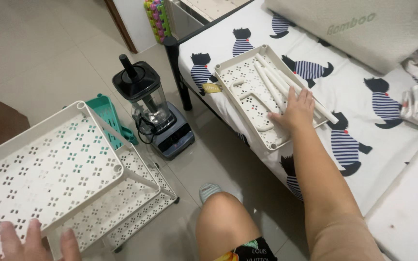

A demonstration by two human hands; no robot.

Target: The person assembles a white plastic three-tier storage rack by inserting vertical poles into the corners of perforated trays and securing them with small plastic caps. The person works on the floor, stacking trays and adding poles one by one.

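Floor: pale glossy ceramic tiles (pixel 39 43), with a dark wooden edge at the far left.

Lower left, the left hand (pixel 27 244) rests on the near rim of a cream perforated plastic shelf rack (pixel 49 169); its fingers (pixel 35 234) are spread flat over the top tray's edge, gripping nothing else. The rack has stacked tiers joined by corner posts, and its lower tier stands on the floor.

Just behind the rack lies a teal perforated plastic tray (pixel 107 113), tilted against the floor. Beside it stands a grey-based blender with a clear jar and black lid (pixel 151 111), its cord coiled at the base.

Centre bottom, the person's bare knee (pixel 223 217) is raised; a pale slipper toe (pixel 209 189) shows beyond it.

To the right, a black metal bed frame (pixel 172 53) carries a mattress under a white sheet printed with black dogs in striped coats (pixel 364 72). On the sheet lies a loose cream perforated plastic tray (pixel 247 82) holding several white plastic tubes (pixel 272 79). The right hand (pixel 296 111) lies palm-down on the tray and tubes, fingers (pixel 303 96) slightly spread, pressing rather than pinching.

A grey-white pillow (pixel 364 24) sits at upper right.
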